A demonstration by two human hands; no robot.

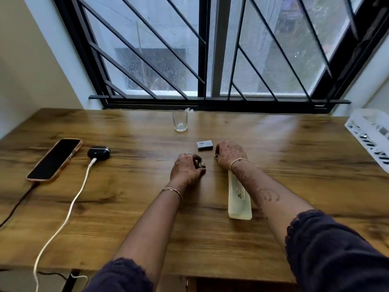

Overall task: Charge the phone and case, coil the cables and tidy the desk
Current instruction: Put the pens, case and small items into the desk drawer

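A phone (55,159) in a tan case lies face up at the desk's left, with a black cable (17,204) plugged into its near end. Right of it sits a black earbud case (99,152) with a white cable (69,207) plugged in and trailing off the front edge. My left hand (186,167) rests at the desk's middle, fingers curled on a small dark object that I cannot identify. My right hand (230,153) is beside it, fingers curled, just right of a small grey box (205,145). Under my right forearm lies a pale yellow pouch (239,199).
An empty clear glass (180,121) stands at the back of the wooden desk (126,228), below the barred window (202,49). A white slatted basket (370,133) sits at the right edge. A wall closes the left side.
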